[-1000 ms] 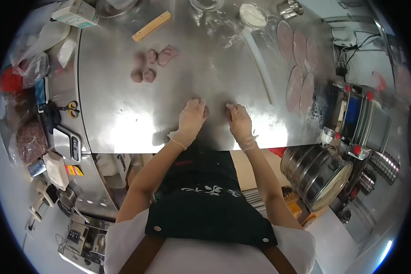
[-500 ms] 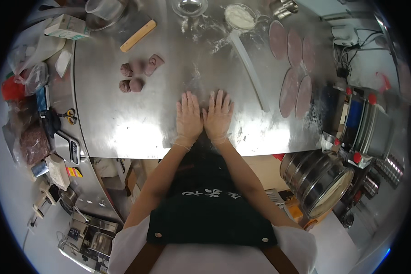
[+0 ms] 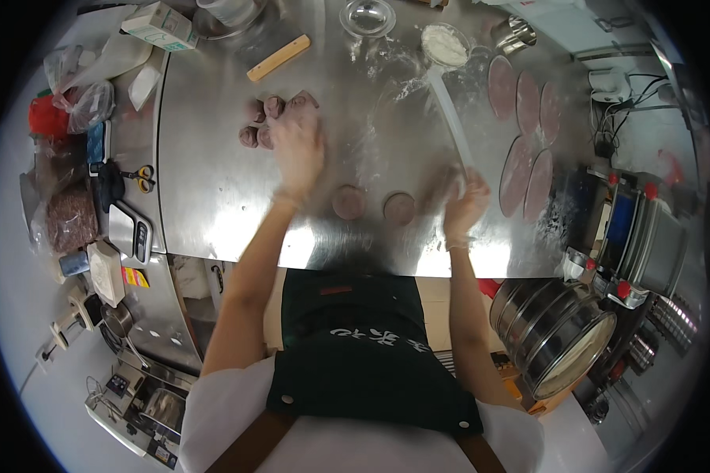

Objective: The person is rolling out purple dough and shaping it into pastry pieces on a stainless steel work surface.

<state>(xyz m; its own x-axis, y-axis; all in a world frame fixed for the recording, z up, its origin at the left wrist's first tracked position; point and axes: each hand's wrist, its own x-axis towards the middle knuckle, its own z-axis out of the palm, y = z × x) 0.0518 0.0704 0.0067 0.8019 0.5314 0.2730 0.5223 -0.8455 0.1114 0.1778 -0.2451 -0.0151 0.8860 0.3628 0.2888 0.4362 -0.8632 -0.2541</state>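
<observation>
My left hand (image 3: 298, 154), gloved and motion-blurred, reaches over a small group of purplish dough balls (image 3: 273, 105); whether it grips one is unclear. My right hand (image 3: 467, 197), also gloved and blurred, is at the near end of a long white rolling pin (image 3: 450, 106); I cannot tell if its fingers close round it. Two flattened round dough discs, one (image 3: 349, 202) and another (image 3: 399, 208), lie side by side on the steel table (image 3: 205, 173) between my hands. Several thin oval dough sheets (image 3: 517, 173) lie to the right.
A flour bowl (image 3: 445, 45), glass bowl (image 3: 368, 16), wooden bar (image 3: 279, 57) and metal cup (image 3: 515, 34) stand along the back. Left are scissors (image 3: 143, 178), a scale (image 3: 130, 232) and bags (image 3: 91, 106). Right are a roller machine (image 3: 631, 229) and stacked sieves (image 3: 552, 335).
My hands, earlier side by side and pressed flat, have separated: left moved up toward the dough balls, right outward to the rolling pin. Two flattened discs now show where they were.
</observation>
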